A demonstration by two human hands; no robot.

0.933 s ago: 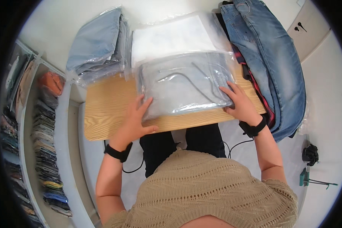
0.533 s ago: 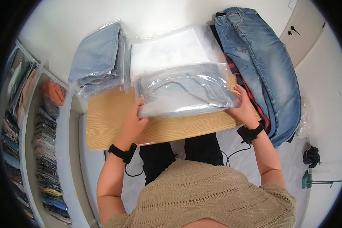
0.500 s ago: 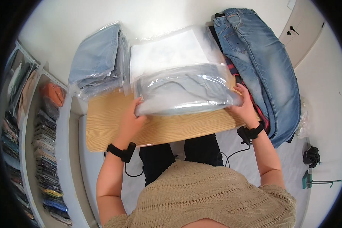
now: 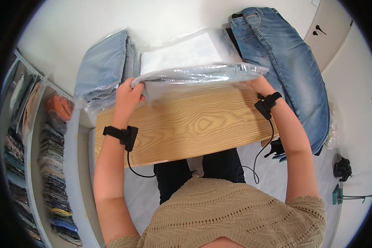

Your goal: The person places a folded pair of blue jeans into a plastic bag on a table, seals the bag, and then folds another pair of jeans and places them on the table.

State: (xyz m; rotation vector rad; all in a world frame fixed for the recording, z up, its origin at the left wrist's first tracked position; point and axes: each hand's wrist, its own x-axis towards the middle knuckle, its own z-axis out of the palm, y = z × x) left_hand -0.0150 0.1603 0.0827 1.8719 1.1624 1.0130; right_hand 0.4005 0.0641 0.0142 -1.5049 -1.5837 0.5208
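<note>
A clear plastic bag (image 4: 198,74) with a folded grey-blue garment inside is held up, tilted nearly edge-on, above the far part of the wooden table (image 4: 206,124). My left hand (image 4: 128,99) is closed around its left end, thumb on the near side. At the right end my right hand (image 4: 260,85) grips the bag, its fingers mostly hidden behind and under the plastic. Behind the bag lies a white sheet-like piece (image 4: 182,51) under clear plastic.
A stack of bagged light-blue denim garments (image 4: 101,62) stands at the far left. Blue jeans (image 4: 285,62) drape over a pile at the right. Shelves (image 4: 56,173) of folded bagged clothes line the left side. Black straps with cables (image 4: 256,173) circle both my wrists.
Both hands have moved away from me, lifting the bag's near edge and tipping it up. More of the near tabletop shows. My left hand has closed around the bag's end.
</note>
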